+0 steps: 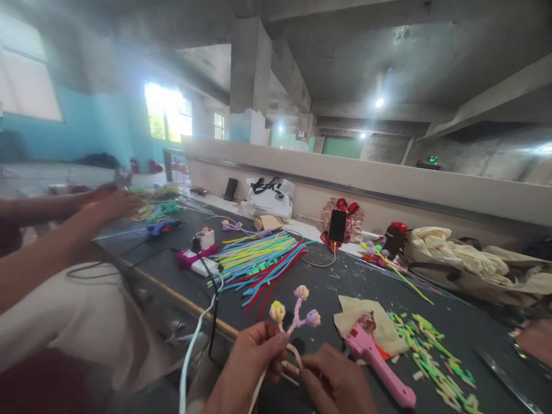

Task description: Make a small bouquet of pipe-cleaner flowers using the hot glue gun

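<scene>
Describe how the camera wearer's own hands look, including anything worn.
The left hand is bare, with no glove visible and no sleeve at the wrist. The right hand also shows no glove; the picture's lower edge cuts it off.

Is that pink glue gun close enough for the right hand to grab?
Probably yes: the pink glue gun lies close beside the right hand, with nothing seen between them. But that hand seems to be holding a cream strip.
</scene>
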Available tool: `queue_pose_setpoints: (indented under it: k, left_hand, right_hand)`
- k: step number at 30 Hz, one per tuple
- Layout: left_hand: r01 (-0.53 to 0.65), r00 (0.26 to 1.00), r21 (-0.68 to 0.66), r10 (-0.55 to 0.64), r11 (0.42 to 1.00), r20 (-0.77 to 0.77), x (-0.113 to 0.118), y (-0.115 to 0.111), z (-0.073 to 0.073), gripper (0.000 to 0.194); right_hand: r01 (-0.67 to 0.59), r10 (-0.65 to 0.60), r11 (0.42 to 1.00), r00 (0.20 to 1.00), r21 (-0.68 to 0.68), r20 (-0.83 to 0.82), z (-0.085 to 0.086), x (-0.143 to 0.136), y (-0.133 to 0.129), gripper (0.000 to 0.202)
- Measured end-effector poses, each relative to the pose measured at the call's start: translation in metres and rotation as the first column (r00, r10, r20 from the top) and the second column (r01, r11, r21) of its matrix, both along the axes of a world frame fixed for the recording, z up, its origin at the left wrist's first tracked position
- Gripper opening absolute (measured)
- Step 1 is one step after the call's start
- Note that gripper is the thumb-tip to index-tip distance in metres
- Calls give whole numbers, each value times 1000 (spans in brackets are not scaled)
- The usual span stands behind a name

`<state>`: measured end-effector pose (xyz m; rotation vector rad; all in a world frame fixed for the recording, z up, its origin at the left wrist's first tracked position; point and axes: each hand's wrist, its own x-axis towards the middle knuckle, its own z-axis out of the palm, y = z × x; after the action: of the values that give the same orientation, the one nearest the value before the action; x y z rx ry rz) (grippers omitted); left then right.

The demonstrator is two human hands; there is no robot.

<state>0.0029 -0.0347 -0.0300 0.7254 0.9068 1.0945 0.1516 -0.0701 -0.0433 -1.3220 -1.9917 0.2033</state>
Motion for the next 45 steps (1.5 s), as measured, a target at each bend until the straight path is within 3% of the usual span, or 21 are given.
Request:
queue_pose_setpoints:
  k: [3,7,11,16,23,29,32,38,45]
  left_hand:
    - [53,997,6,-52,999,-55,-3,2,2,23]
    - [144,989,17,-144,989,-35,-6,1,10,18]
    - [99,994,63,-95,993,-58,-7,-3,15,10]
    - [102,979,120,-78,987,-190,-8,-2,17,10]
    - [187,912,184,-100,965,-399,-10,4,15,14]
    - [273,917,148,-210,951,-339,-13,7,18,19]
    - [280,928,150,-226,948,-297,-14,6,22,15]
    - [190,937,145,-135,971,-324,-14,4,19,15]
    - [266,908,155,-193,951,-372,-19,3,20,12]
  right_hand:
    - [-26,18,998,991,63,131,11,2,-4,19]
    - [-37,30,998,990,46,140,23,2,-4,16]
    - [-25,19,999,984,33,175,23,2,-4,16]
    - [-28,5,995,970,94,243,17,2,-4,17]
    - [-54,-157,941,806,335,570,22,-3,-10,13]
    - [-53,-195,919,800,390,568,39,0,-13,17]
    - [-21,-205,927,807,374,554,36,3,-12,14]
    - [-47,-169,932,820,360,547,24,-1,-12,18]
    - [-61,-163,912,853,406,496,19,-4,-14,14]
